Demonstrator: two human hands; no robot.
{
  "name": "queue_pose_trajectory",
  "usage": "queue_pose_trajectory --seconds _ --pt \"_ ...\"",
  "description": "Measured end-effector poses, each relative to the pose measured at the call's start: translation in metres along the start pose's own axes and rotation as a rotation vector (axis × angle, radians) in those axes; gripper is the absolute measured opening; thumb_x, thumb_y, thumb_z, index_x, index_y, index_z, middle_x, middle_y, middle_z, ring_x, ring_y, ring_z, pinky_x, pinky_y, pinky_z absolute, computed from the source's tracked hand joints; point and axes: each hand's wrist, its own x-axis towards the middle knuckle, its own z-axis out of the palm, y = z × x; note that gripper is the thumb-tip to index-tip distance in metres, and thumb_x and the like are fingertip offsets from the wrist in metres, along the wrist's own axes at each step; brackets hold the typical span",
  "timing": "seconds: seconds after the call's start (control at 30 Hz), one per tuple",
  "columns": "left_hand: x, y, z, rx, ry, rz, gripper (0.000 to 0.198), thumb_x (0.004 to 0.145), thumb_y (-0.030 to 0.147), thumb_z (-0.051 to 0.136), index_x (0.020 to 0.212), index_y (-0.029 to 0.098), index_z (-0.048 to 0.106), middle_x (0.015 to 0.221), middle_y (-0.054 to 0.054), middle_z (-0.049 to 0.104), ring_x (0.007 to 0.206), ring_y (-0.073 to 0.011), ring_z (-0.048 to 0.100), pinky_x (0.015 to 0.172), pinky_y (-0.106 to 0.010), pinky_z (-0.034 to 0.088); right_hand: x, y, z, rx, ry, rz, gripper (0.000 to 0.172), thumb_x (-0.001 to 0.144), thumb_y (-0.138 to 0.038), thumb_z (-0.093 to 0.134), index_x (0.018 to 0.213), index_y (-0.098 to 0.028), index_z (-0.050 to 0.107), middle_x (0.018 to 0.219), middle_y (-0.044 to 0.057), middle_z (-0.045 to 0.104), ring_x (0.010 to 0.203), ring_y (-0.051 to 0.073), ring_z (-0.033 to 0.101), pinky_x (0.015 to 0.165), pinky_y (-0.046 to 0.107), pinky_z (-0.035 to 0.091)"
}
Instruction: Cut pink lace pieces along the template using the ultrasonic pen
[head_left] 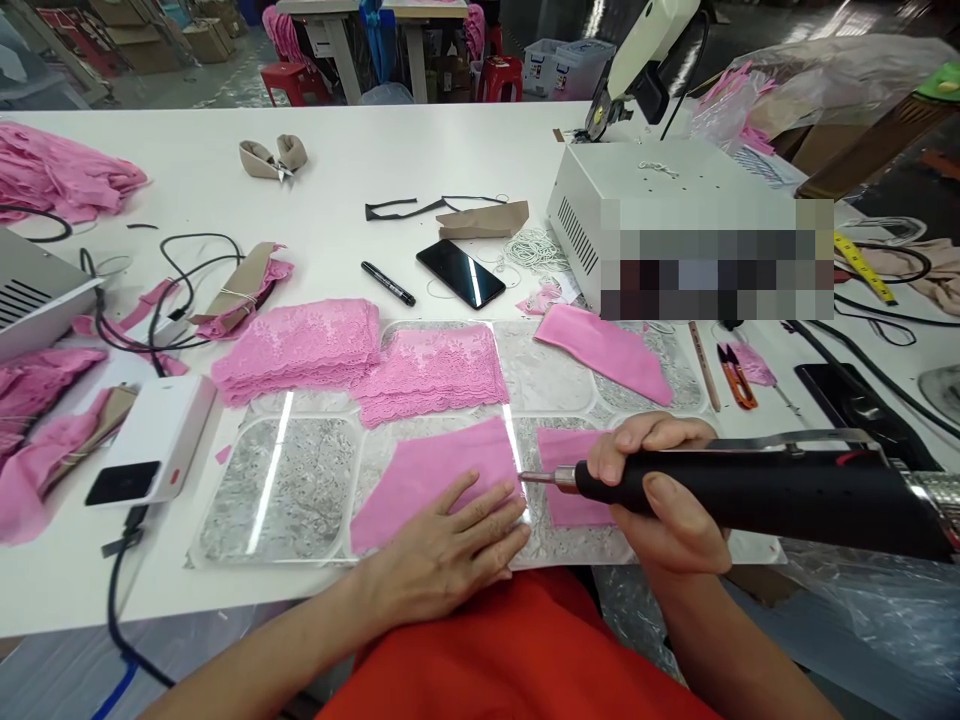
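My left hand [454,540] lies flat, fingers stretched out, on a pink fabric piece [442,478] on the marbled mat [281,490]. My right hand [664,490] is wrapped round a black handheld tool [772,495] with a lever on top and a slim metal tip. That tip points left and appears at the right edge of the fabric under my left hand; whether it touches cannot be made out. Beneath the tool lies a second pink fabric piece [574,450], partly hidden. Behind my hands are two stacks of pink lace pieces [300,345] [439,370] and a folded pink piece [604,350].
A grey box-shaped machine [645,180] stands at the back right. Orange-handled thread snips [736,378] lie right of the mat. A phone [460,272] and a marker [388,283] lie behind it. To the left are a white power bank [161,435] and cables [154,330].
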Motion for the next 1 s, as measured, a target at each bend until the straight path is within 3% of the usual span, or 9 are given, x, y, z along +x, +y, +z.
queue_pose_trajectory --seconds 0.33,0.47,0.67,0.83,1.0 --pt "0.001 0.002 0.003 0.003 -0.01 0.0 0.035 0.099 0.036 0.051 0.128 0.018 0.058 0.139 -0.009 0.057 0.136 -0.0242 0.046 0.119 -0.048 0.028 -0.002 -0.002 -0.001 -0.02 0.004 0.053 0.013 0.076 -0.023 0.068 0.084 -0.022 0.058 0.079 -0.001 0.057 0.055 0.011 0.054 0.051 0.032 0.052" --pt "-0.004 0.001 -0.009 -0.013 0.029 -0.05 0.035 0.1 0.036 0.05 0.129 0.019 0.057 0.138 -0.008 0.058 0.134 -0.0228 0.048 0.118 -0.045 0.031 0.0 -0.003 0.001 -0.04 0.053 0.069 0.016 0.073 -0.025 0.07 0.084 -0.022 0.059 0.078 -0.001 0.056 0.054 0.011 0.052 0.049 0.033 0.051" --pt "-0.046 -0.014 -0.035 0.041 0.17 -0.352 0.031 0.099 0.017 0.046 0.128 0.014 0.057 0.133 -0.009 0.062 0.136 -0.0228 0.046 0.115 -0.041 0.035 0.013 0.008 0.03 -0.048 0.104 -0.043 0.014 0.073 -0.024 0.066 0.085 -0.021 0.06 0.08 -0.001 0.056 0.053 0.01 0.054 0.051 0.031 0.05" --pt "-0.083 -0.021 -0.032 0.112 0.161 -0.458 0.031 0.099 0.018 0.045 0.128 0.016 0.058 0.138 -0.009 0.058 0.139 -0.0248 0.042 0.116 -0.043 0.032 0.019 0.024 0.055 -0.079 0.071 -0.062 0.013 0.074 -0.019 0.061 0.087 -0.022 0.059 0.083 -0.002 0.055 0.057 0.01 0.058 0.057 0.031 0.052" --pt "-0.09 -0.019 -0.027 0.084 0.169 -0.485 0.033 0.101 0.022 0.043 0.131 0.019 0.057 0.141 -0.005 0.056 0.141 -0.0232 0.038 0.121 -0.042 0.023 0.019 0.031 0.061 -0.105 0.029 -0.071 0.014 0.076 -0.017 0.06 0.088 -0.022 0.058 0.085 -0.002 0.055 0.058 0.01 0.058 0.059 0.031 0.051"
